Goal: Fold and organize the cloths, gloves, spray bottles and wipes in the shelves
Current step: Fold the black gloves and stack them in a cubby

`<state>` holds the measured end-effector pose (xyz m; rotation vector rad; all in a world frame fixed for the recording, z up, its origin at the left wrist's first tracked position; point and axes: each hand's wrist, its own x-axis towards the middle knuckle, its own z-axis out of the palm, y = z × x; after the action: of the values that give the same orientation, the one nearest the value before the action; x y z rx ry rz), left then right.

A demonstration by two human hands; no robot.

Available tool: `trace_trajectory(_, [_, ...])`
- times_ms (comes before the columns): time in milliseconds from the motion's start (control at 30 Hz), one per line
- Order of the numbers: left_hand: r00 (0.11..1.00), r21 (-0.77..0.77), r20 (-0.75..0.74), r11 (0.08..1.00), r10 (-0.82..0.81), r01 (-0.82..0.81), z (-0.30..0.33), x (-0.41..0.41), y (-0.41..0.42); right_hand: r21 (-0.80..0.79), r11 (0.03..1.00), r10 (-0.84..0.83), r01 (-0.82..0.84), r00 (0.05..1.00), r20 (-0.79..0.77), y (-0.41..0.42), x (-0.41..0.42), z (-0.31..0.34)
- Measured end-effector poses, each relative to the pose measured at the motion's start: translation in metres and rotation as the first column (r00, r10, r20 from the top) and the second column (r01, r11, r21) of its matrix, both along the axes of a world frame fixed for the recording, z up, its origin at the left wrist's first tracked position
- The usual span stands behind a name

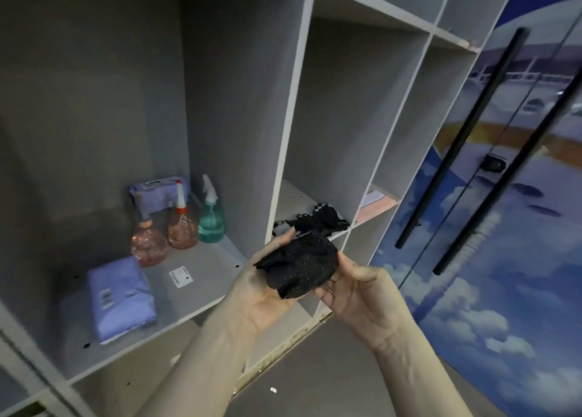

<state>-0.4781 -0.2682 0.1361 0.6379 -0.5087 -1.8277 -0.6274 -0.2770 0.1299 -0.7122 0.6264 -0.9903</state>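
A bunched black dotted cloth (299,264) sits between both hands in front of the grey shelf unit (293,127). My left hand (261,294) cups it from below, thumb up along its left edge. My right hand (356,290) pinches its right side. More black fabric (318,219) lies in the middle compartment behind. The left compartment holds two pinkish spray bottles (148,243) (182,227), a green spray bottle (211,218), a purple wipes pack (121,297) lying flat and another purple pack (157,196) at the back.
A small white card (180,277) lies on the left shelf board. Pale papers (374,201) rest in the right compartment. A glossy door with long black handles (463,139) stands at the right. Grey floor lies below.
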Motion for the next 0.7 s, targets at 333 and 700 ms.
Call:
trace_trajectory(333, [0.990, 0.016, 0.096, 0.994, -0.107, 0.106, -0.006, -0.093, -0.065, -0.086, 0.996, -0.051, 0.026, 0.951, -0.305, -0.043, -0.094, 0.002])
trace_trajectory(700, [0.882, -0.118, 0.465, 0.983, -0.071, 0.142, 0.002, -0.158, -0.180, 0.038, 0.911, -0.398, 0.411, 0.900, -0.178, -0.152, -0.169, 0.000])
